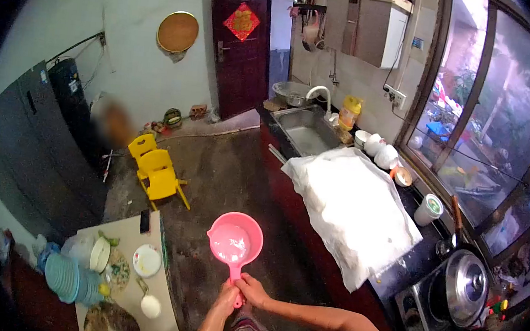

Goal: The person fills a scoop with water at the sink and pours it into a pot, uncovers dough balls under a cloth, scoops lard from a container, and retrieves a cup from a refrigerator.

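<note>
A pink plastic water dipper (213,235) is held out in front of my body, its bowl facing up. Light glints inside the bowl, as if off liquid. Around the handle, on its left side, my left hand (226,298) is closed. From the right, my right hand (253,290) also grips the handle, close under the bowl. The end of the handle sticks out below my hands.
On the right, a counter carries a white cloth (350,204), a sink (309,131), bowls (387,156) and a lidded pot (465,287) on a stove. At left stand a table (158,307) with dishes and yellow chairs (162,178).
</note>
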Action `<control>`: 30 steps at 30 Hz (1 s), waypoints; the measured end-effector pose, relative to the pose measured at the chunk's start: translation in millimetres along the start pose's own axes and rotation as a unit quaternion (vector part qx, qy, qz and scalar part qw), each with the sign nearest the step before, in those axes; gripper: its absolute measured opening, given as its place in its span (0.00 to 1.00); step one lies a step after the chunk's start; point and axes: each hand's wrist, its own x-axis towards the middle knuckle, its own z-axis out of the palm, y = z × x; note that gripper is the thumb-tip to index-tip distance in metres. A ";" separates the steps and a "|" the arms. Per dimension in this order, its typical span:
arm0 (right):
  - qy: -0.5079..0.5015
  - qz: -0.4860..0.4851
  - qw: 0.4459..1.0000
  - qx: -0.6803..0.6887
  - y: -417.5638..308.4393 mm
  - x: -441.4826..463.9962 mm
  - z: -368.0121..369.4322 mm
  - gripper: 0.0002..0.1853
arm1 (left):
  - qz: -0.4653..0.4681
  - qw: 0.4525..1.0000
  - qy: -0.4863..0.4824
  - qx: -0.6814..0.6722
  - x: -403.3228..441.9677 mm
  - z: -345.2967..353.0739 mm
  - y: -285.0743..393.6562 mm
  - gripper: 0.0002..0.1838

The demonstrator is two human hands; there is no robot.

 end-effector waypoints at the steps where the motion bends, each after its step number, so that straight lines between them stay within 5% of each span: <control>1: 0.009 0.010 1.000 -0.011 -10.4 21.9 -4.6 0.17 | 0.013 1.000 -0.012 -0.014 29.0 -5.5 2.6 0.11; 4: 0.024 0.014 0.999 -0.022 -23.9 109.6 -18.3 0.22 | 0.019 0.991 -0.120 0.055 108.1 -17.0 63.4 0.11; 11: 0.112 -0.037 0.993 -0.025 -111.5 275.9 -72.6 0.17 | -0.029 0.981 -0.154 0.117 244.7 22.8 229.0 0.06; 15: 0.110 -0.084 0.988 -0.063 -136.5 332.8 -132.2 0.20 | -0.025 0.971 -0.214 0.106 318.9 48.4 261.6 0.06; 18: 0.201 -0.021 0.976 0.077 -159.0 372.1 -178.5 0.20 | -0.065 0.967 -0.224 0.105 367.7 64.7 286.4 0.08; 19: 0.235 -0.124 0.964 -0.034 -126.6 405.4 -207.9 0.20 | -0.076 0.965 -0.224 0.112 383.2 69.8 291.2 0.08; 20: 0.290 -0.020 0.940 0.178 -150.2 412.9 -218.1 0.20 | -0.078 0.966 -0.224 0.104 401.3 75.2 293.5 0.08; 22: 0.326 -0.111 0.937 0.063 -129.0 453.8 -274.4 0.19 | -0.080 0.967 -0.225 0.095 440.9 87.2 300.5 0.09; 23: 0.353 -0.069 0.910 0.205 -150.5 460.9 -287.2 0.19 | -0.082 0.966 -0.230 0.087 458.3 94.5 305.9 0.10; 30: 0.475 -0.080 0.839 0.251 -145.0 584.4 -454.0 0.16 | -0.170 0.942 -0.268 0.112 593.7 177.2 360.7 0.11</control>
